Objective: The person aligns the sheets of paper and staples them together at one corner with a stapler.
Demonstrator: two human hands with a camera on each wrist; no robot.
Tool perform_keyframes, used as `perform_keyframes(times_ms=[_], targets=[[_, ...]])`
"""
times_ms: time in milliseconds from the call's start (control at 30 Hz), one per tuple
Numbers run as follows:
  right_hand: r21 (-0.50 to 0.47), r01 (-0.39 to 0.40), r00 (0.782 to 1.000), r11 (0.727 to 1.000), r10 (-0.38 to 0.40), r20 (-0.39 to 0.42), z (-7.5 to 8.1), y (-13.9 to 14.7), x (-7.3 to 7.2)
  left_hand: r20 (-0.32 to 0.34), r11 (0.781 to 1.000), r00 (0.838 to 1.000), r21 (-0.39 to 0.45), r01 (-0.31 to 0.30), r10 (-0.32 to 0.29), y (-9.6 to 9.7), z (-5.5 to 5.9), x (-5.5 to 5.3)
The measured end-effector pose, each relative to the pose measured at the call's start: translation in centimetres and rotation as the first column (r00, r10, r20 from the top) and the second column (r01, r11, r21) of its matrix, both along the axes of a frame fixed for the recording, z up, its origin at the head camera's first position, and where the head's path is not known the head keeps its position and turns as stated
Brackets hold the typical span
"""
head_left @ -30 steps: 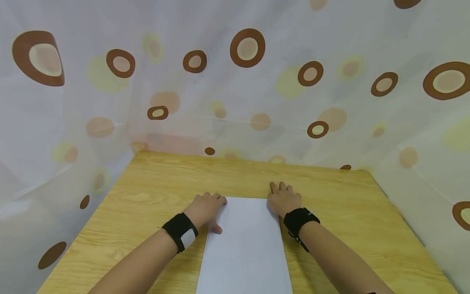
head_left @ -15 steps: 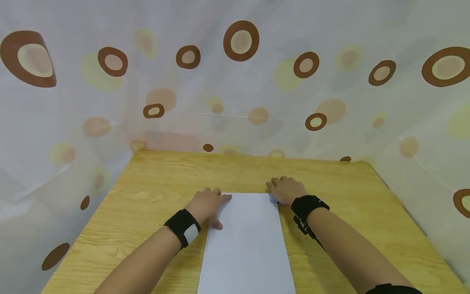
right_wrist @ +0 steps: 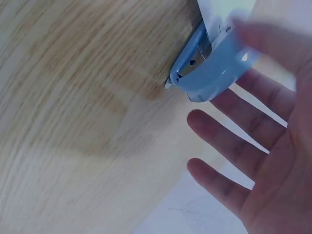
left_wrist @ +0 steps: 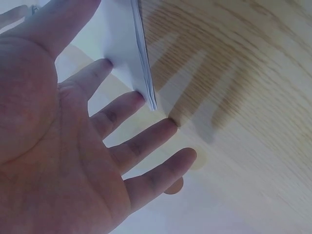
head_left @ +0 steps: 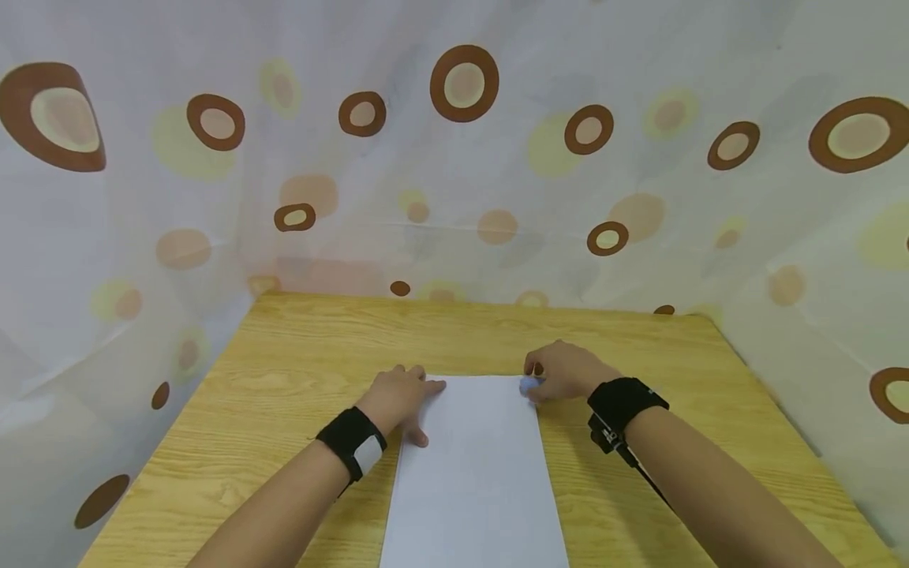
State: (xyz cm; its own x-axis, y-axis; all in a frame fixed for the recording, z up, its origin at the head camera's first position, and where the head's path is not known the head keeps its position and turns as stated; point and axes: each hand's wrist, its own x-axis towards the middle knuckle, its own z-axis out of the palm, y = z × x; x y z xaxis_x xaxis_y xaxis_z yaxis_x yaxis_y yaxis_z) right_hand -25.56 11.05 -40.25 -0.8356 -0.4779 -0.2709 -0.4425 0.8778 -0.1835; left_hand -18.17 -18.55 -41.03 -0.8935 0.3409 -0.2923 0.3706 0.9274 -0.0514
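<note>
A stack of white paper sheets (head_left: pixel 477 473) lies lengthwise on the wooden table, its layered edge showing in the left wrist view. My left hand (head_left: pixel 398 404) rests on its far left corner with fingers spread and straight. At the far right corner, a small light-blue stapler (right_wrist: pixel 214 70) sits with the paper's corner between its arms. My right hand (head_left: pixel 568 371) holds this stapler between thumb and forefinger, while its other fingers (right_wrist: pixel 229 141) reach out beside it. The thumb is blurred in the right wrist view.
The wood-grain table (head_left: pixel 319 339) stretches around the paper on both sides. A white sheet with brown and yellow spots (head_left: pixel 454 173) hangs behind the table and along both sides. Each wrist wears a black band (head_left: pixel 351 443).
My right hand has shifted right and bent its fingers, uncovering the blue stapler that it hid earlier. The left hand stays at its corner, its forefinger straightened further over the paper.
</note>
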Motion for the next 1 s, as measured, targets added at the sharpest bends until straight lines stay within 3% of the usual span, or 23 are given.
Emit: perform_keyframes(times_ms=[167, 700, 867, 1000], targets=[[0.019, -0.032, 0.998, 0.999, 0.033, -0.05, -0.2, 0.1, 0.1, 0.004, 1.0, 1.0, 0.023, -0.004, 0.004, 0.0, 0.0, 0.2], [0.063, 0.027, 0.996, 0.998, -0.021, -0.082, 0.7, 1.2, 0.8, 0.004, 0.999, 1.0, 0.05, -0.02, 0.02, 0.0, 0.3, 0.3], [0.05, 0.069, 0.995, 0.996, -0.065, -0.075, 0.8, 2.0, 1.1, 0.001, 0.998, 1.0, 0.057, -0.02, 0.02, -0.1, -0.1, 0.3], [0.044, 0.149, 0.988, 0.988, -0.146, -0.051, 0.9, 2.6, 1.1, -0.002, 0.998, 1.0, 0.06, -0.023, 0.023, -0.2, -0.2, 0.3]])
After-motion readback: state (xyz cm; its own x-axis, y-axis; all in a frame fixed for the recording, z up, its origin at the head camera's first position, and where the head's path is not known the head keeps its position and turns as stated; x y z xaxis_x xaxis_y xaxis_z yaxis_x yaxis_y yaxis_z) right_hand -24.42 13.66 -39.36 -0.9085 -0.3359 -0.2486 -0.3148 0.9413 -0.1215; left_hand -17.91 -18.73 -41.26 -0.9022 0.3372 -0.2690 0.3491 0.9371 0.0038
